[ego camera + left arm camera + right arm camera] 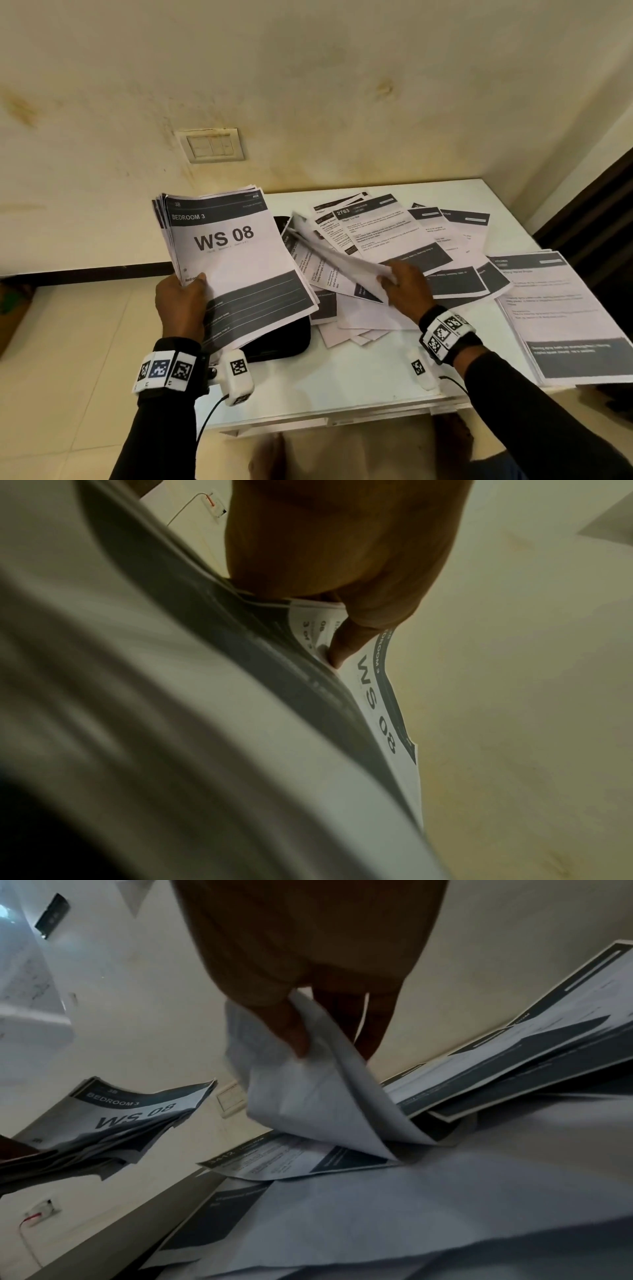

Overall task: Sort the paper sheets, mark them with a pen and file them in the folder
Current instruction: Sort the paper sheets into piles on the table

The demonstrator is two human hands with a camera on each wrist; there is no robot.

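Note:
My left hand [185, 294] holds a thick stack of sheets [236, 260] above the table's left end; the top sheet reads "BEDROOM 3, WS 08". The thumb [339, 653] presses on that top sheet [383, 712]. My right hand [404, 284] pinches the near edge of a loose sheet [329, 260] and lifts it off the scattered pile [394, 240] in the middle of the table. In the right wrist view the lifted sheet [308, 1085] curls up between thumb and fingers [294, 1031], and the held stack [133, 1118] shows at the left. A black folder [281, 342] lies under the held stack.
A second neat stack of sheets [561, 315] lies at the table's right end, overhanging the edge. The white table [342, 387] stands against a cream wall with a switch plate [212, 145]. A dark door frame [596, 212] is at the right.

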